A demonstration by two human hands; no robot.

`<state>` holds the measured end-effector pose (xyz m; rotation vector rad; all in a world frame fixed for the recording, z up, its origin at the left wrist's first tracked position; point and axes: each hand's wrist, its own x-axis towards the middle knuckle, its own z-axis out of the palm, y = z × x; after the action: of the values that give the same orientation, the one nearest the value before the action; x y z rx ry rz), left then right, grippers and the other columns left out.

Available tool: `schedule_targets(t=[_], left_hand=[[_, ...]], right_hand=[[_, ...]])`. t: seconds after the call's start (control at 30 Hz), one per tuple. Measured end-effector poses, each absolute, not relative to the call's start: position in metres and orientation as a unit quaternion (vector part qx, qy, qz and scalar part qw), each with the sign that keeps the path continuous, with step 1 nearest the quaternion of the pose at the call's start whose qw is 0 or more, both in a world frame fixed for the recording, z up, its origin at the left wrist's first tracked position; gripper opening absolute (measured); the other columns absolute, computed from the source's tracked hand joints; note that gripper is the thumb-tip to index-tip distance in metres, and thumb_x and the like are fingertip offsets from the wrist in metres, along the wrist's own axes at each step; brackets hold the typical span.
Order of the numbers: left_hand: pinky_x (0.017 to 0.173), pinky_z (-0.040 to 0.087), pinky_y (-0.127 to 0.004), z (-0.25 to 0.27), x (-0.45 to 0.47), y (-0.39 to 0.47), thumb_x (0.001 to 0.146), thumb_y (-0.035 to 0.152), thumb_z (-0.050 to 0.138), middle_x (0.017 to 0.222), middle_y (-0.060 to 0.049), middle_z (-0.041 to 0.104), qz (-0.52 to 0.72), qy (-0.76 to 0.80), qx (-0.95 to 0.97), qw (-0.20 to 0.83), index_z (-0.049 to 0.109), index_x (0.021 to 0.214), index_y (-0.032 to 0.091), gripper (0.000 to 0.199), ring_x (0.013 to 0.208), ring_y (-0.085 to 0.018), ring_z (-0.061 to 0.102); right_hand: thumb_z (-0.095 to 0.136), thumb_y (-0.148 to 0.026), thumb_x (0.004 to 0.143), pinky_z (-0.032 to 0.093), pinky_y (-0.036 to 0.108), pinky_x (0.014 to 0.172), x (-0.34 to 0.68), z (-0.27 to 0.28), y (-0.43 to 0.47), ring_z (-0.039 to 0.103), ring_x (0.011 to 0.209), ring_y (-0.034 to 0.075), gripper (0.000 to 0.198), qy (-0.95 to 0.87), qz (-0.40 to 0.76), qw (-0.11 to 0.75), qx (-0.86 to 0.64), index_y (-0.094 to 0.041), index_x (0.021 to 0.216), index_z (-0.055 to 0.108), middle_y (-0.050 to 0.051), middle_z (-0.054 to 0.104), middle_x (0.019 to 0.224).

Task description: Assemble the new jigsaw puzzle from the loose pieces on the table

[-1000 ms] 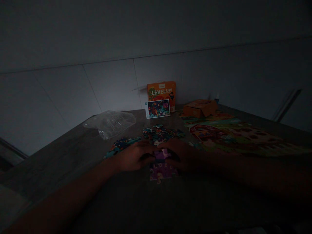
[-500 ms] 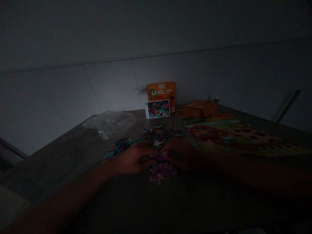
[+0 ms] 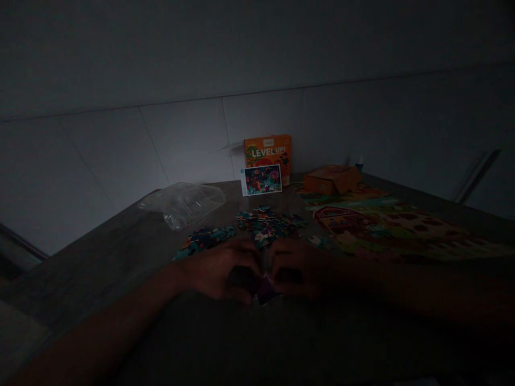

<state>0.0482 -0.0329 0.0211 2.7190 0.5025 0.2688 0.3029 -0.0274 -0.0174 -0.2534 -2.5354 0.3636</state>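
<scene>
Close together at the middle of the dark table, my two hands curl over a purple puzzle piece. My left hand has its thumb and fingers closed on the piece's left side. From the right, my right hand grips it with bent fingers. The hands hide most of the purple piece, so I cannot tell whether it is one or several joined. Just beyond them lies a pile of loose puzzle pieces, and a partly assembled teal section is beside my left hand.
A picture card leans on an upright orange box. A clear plastic bag lies at the back left. On the right is a farm-scene puzzle, with an open orange box behind it. The scene is dim.
Both hands have closed in over the purple piece, covering its patterned face, which showed before. The part still visible now looks smaller and tilted.
</scene>
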Motion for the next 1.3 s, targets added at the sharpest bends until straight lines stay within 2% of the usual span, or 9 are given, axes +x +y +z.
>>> schedule_targets(t=[0.1, 0.43, 0.73, 0.9, 1.07, 1.3], left_hand=[[0.097, 0.047, -0.042, 0.023, 0.047, -0.034, 0.070, 0.032, 0.085, 0.116, -0.009, 0.063, 0.080, 0.194, 0.959, 0.191, 0.066, 0.115, 0.019, 0.050, 0.108, -0.027, 0.058], [0.097, 0.047, -0.039, 0.021, 0.049, -0.034, 0.083, 0.029, 0.075, 0.110, -0.008, 0.065, 0.094, 0.173, 0.962, 0.191, 0.068, 0.112, 0.021, 0.030, 0.109, -0.024, 0.058], [0.091, 0.047, -0.040, 0.015, 0.055, -0.040, 0.071, 0.042, 0.083, 0.110, -0.008, 0.060, 0.110, 0.189, 0.962, 0.164, 0.064, 0.105, 0.019, 0.045, 0.103, -0.026, 0.057], [0.089, 0.048, -0.038, 0.020, 0.056, -0.039, 0.073, 0.034, 0.080, 0.103, -0.007, 0.061, 0.108, 0.187, 0.967, 0.135, 0.065, 0.100, 0.019, 0.035, 0.098, -0.025, 0.057], [0.087, 0.049, -0.037, 0.024, 0.045, -0.030, 0.079, 0.033, 0.077, 0.102, -0.007, 0.061, 0.107, 0.198, 0.966, 0.125, 0.066, 0.098, 0.019, 0.026, 0.101, -0.025, 0.057], [0.090, 0.048, -0.036, 0.020, 0.043, -0.026, 0.089, 0.030, 0.069, 0.103, -0.009, 0.064, 0.114, 0.196, 0.964, 0.143, 0.068, 0.103, 0.018, 0.018, 0.101, -0.024, 0.059]], right_hand=[[0.069, -0.035, 0.084, 0.048, 0.034, 0.083, 0.303, -0.016, -0.029, 0.059, 0.094, 0.020, 0.022, -0.949, 0.133, 0.280, -0.056, -0.015, 0.092, 0.063, 0.011, 0.064, 0.101], [0.068, -0.034, 0.084, 0.047, 0.036, 0.081, 0.302, -0.014, -0.031, 0.058, 0.088, 0.020, 0.022, -0.952, 0.117, 0.280, -0.035, -0.016, 0.096, 0.062, 0.008, 0.066, 0.092], [0.073, -0.040, 0.080, 0.048, 0.038, 0.084, 0.305, -0.014, -0.032, 0.058, 0.094, 0.022, 0.040, -0.944, 0.144, 0.291, -0.062, -0.014, 0.109, 0.060, 0.011, 0.063, 0.100], [0.071, -0.038, 0.081, 0.048, 0.037, 0.082, 0.305, -0.013, -0.032, 0.058, 0.092, 0.021, 0.038, -0.945, 0.127, 0.299, -0.048, -0.016, 0.108, 0.058, 0.010, 0.062, 0.098], [0.071, -0.036, 0.082, 0.047, 0.036, 0.082, 0.305, -0.009, -0.035, 0.057, 0.093, 0.021, 0.034, -0.950, 0.120, 0.287, -0.026, -0.016, 0.107, 0.058, 0.010, 0.064, 0.099], [0.068, -0.038, 0.086, 0.046, 0.034, 0.081, 0.303, -0.010, -0.038, 0.055, 0.088, 0.020, 0.028, -0.954, 0.096, 0.286, -0.004, -0.016, 0.101, 0.061, 0.008, 0.065, 0.090]])
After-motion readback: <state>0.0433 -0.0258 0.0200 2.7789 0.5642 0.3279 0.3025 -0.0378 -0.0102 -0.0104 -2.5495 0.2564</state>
